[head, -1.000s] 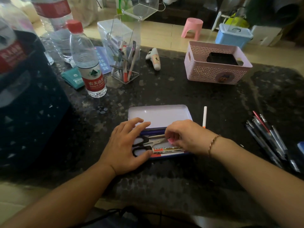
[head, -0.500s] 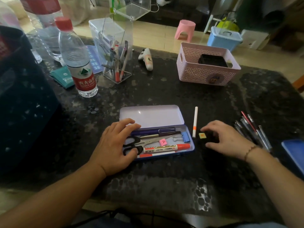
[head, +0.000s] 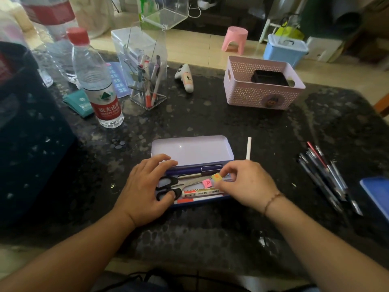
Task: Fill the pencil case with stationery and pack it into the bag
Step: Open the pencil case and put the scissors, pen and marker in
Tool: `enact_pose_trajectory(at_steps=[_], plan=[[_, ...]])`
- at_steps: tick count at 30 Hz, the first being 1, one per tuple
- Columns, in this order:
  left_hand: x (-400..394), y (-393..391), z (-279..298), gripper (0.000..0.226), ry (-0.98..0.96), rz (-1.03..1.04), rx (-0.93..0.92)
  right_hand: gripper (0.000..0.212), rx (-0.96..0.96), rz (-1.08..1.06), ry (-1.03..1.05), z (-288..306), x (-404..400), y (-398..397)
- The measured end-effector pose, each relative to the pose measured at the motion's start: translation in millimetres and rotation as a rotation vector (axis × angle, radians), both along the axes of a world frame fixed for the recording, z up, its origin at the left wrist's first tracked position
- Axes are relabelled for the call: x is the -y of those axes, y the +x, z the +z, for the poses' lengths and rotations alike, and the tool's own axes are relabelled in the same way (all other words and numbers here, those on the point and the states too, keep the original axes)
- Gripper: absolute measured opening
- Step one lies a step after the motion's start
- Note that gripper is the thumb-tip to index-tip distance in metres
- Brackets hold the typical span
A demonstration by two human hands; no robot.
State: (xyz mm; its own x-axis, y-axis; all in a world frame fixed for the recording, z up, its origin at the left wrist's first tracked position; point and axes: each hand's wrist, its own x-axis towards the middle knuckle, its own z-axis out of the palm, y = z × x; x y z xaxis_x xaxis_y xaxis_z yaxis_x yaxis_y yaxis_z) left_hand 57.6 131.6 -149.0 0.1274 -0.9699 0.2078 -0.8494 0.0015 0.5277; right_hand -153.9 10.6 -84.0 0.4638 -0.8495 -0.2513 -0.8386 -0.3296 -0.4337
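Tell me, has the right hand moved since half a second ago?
Yes. The right hand came back left from the table beside the case, now holding a small yellow piece over it.

A home living room: dark stone table (head: 210,123), pink child's stool (head: 235,39) on tiled floor (head: 189,49)

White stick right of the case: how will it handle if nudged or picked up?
The white stick looks round and thin, lying flat on the table, so a sideways nudge would probably roll it. It seems light, likely stiff. Low profile suggests a fingertip pinch.
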Motion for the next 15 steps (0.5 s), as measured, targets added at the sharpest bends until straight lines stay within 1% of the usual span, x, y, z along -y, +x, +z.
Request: enact_pose_trajectory(at_steps=[4, 7, 9, 10, 12, 13, 15], plan=[[0.1, 0.2, 0.3, 0.063, 0.002, -0.003, -0.003, 0.022, -0.125, -0.03, -0.019, -7.6, 5.6, 14.6], [0.1, 0.2, 0.5, 0.063, 0.012, -0.003, -0.001, 0.024, -0.193, 0.013, 0.025, -4.5, 11.9, 16.7], [0.0, -0.2, 0.9, 0.063, 0.019, -0.004, -0.004, 0.024, -0.178, 0.048, 0.022, -1.7, 13.5, 17.6], [-0.1, -0.3, 1.1, 0.063, 0.019, -0.003, -0.006, 0.02, -0.135, 0.071, 0.009, -0.9, 12.7, 17.8], [-0.2, -0.1, 0.9, 0.064, 0.019, -0.002, -0.006, 0.016, -0.046, 0.17, -0.035, -0.7, 6.9, 18.4], [-0.2, 0.1, 0.8, 0.064, 0.022, -0.002, -0.004, 0.018, -0.04, 0.239, -0.069, -1.0, 2.4, 18.5], [0.0, 0.1, 0.9, 0.064, 0.027, -0.002, -0.002, 0.023, -0.089, 0.369, -0.158, -4.9, -5.1, 18.0]])
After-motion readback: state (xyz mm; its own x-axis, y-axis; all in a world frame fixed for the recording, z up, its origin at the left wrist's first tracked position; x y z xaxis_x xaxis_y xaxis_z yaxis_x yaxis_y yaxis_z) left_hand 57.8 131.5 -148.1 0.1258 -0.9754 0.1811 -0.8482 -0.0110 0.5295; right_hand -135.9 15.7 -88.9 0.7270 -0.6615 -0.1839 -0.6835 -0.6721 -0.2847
